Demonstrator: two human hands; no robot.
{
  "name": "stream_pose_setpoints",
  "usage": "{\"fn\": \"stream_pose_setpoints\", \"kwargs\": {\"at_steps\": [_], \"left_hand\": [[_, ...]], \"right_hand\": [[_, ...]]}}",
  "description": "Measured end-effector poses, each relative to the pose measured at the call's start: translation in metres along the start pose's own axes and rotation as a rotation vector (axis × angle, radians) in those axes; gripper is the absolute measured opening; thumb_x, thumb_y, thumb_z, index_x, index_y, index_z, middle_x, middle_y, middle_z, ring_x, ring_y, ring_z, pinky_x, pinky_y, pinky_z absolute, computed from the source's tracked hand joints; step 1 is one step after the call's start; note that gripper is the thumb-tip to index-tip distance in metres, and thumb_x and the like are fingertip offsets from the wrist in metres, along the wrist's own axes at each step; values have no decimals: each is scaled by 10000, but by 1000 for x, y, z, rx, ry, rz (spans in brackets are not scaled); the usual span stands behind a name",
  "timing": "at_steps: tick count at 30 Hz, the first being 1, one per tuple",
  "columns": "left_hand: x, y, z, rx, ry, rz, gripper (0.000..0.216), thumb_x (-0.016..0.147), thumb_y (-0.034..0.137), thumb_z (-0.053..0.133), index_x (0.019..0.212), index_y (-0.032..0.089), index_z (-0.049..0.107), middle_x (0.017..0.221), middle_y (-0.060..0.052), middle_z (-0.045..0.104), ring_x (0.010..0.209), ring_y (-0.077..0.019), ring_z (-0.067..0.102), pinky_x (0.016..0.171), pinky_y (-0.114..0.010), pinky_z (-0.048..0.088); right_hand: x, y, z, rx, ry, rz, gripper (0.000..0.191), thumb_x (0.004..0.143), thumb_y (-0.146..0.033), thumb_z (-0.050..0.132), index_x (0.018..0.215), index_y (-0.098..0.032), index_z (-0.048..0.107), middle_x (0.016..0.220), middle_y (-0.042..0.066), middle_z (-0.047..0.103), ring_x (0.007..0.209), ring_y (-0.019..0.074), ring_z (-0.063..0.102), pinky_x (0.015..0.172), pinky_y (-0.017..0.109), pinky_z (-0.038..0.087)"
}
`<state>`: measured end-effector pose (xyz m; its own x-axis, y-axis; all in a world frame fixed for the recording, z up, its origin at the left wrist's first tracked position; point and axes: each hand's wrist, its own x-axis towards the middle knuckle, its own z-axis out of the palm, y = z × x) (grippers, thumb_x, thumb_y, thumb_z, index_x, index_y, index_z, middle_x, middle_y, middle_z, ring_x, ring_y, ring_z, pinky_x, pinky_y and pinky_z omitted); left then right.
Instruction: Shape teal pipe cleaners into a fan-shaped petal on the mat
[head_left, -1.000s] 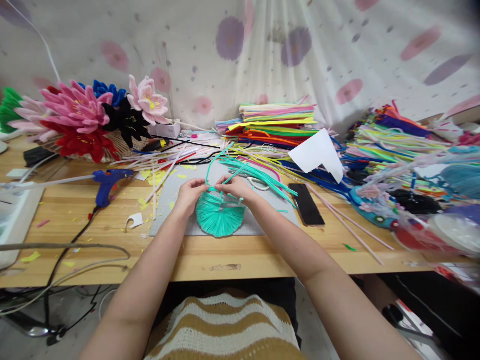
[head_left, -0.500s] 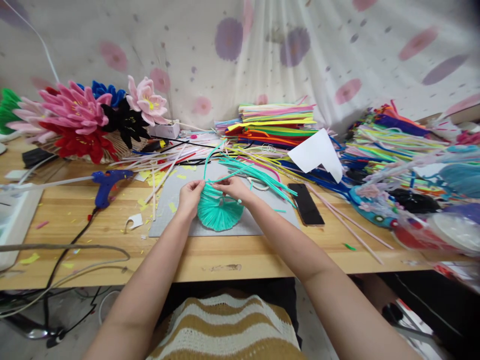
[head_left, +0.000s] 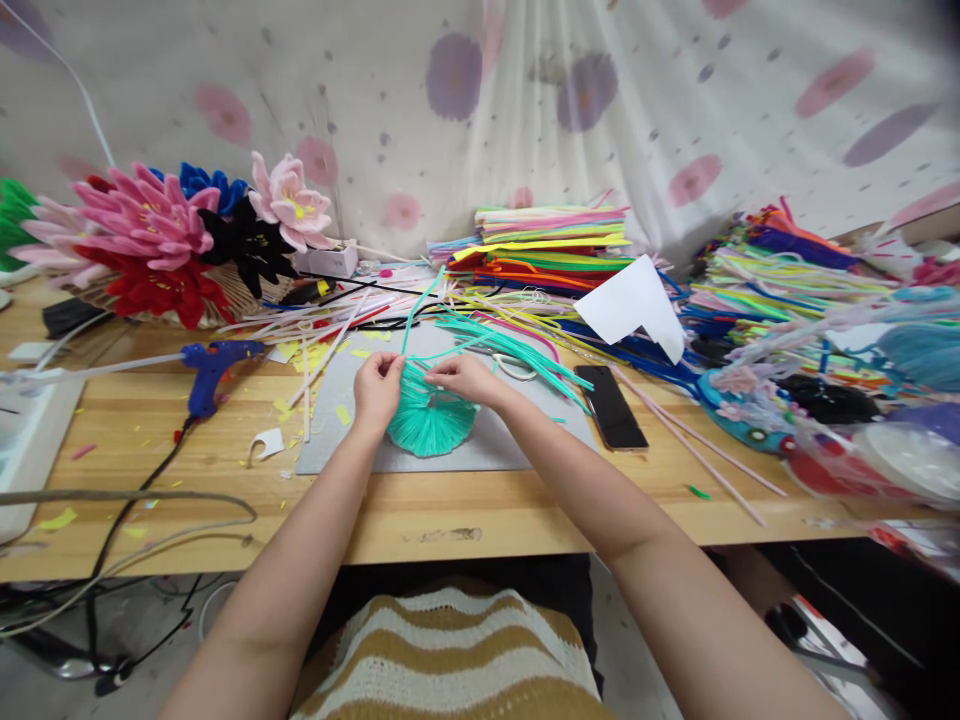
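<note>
A round, fan-like piece made of turquoise pipe cleaners (head_left: 432, 425) rests on a grey mat (head_left: 337, 440) in front of me. My left hand (head_left: 379, 390) pinches its upper left edge, where a long loose strand rises between the fingertips. My right hand (head_left: 463, 377) is at the upper right of the piece, thumb and fingers pinched together on a turquoise pipe cleaner strand. A bundle of loose turquoise pipe cleaners (head_left: 525, 355) lies just beyond the right hand, with scissors (head_left: 517, 369) partly under it.
A blue glue gun (head_left: 214, 372) lies on the left with its cable trailing. A phone (head_left: 611, 408) sits right of the mat. Behind are stacked coloured pipe cleaners (head_left: 555, 228), white paper (head_left: 637, 308) and fuzzy flowers (head_left: 150, 215). Yellow scraps dot the table (head_left: 540, 515).
Both hands and the turquoise piece have shifted slightly left. The right hand's fingers have moved a little on the strand, and the upright strand leans slightly differently.
</note>
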<state>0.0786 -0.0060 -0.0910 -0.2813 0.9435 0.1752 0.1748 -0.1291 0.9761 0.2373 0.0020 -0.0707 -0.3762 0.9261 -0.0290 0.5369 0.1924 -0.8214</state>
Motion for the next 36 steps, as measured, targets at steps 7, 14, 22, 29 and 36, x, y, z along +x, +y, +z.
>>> {"fn": "stream_pose_setpoints", "kwargs": {"at_steps": [7, 14, 22, 29, 36], "left_hand": [[2, 2, -3, -122, 44, -81, 105, 644, 258, 684, 666, 167, 636, 632, 9, 594, 618, -121, 511, 628, -223, 382], [-4, -4, -16, -320, -246, -393, 352, 450, 329, 808, 723, 140, 693, 657, -30, 671, 563, -133, 564, 564, -246, 430], [-6, -8, -9, -233, -54, -209, 259, 497, 283, 779, 706, 153, 697, 649, 6, 663, 596, -120, 556, 578, -224, 419], [-7, -8, -9, -379, -74, -292, 353, 469, 364, 795, 710, 136, 671, 662, -15, 667, 599, -120, 565, 608, -237, 435], [-5, -12, -5, -478, -13, -318, 398, 464, 407, 788, 700, 115, 658, 606, -5, 647, 552, -110, 555, 588, -237, 434]], "right_hand": [[6, -4, 6, -180, 68, 2, 107, 727, -237, 607, 694, -165, 679, 621, -16, 633, 565, 80, 474, 543, 203, 276], [8, -6, 7, -13, 65, 54, 100, 691, -227, 634, 623, -157, 653, 548, -23, 615, 529, 76, 493, 524, 192, 311], [9, -13, 2, 321, -100, 209, 110, 635, -189, 663, 546, -143, 618, 466, -35, 571, 431, 54, 460, 454, 177, 366], [6, -10, 4, 432, -126, 257, 174, 623, -283, 725, 713, -143, 674, 588, -8, 619, 507, 65, 512, 448, 164, 392], [11, -6, 12, 670, 159, 169, 242, 626, -364, 703, 692, -140, 642, 629, -1, 618, 511, 43, 466, 476, 164, 359]]}}
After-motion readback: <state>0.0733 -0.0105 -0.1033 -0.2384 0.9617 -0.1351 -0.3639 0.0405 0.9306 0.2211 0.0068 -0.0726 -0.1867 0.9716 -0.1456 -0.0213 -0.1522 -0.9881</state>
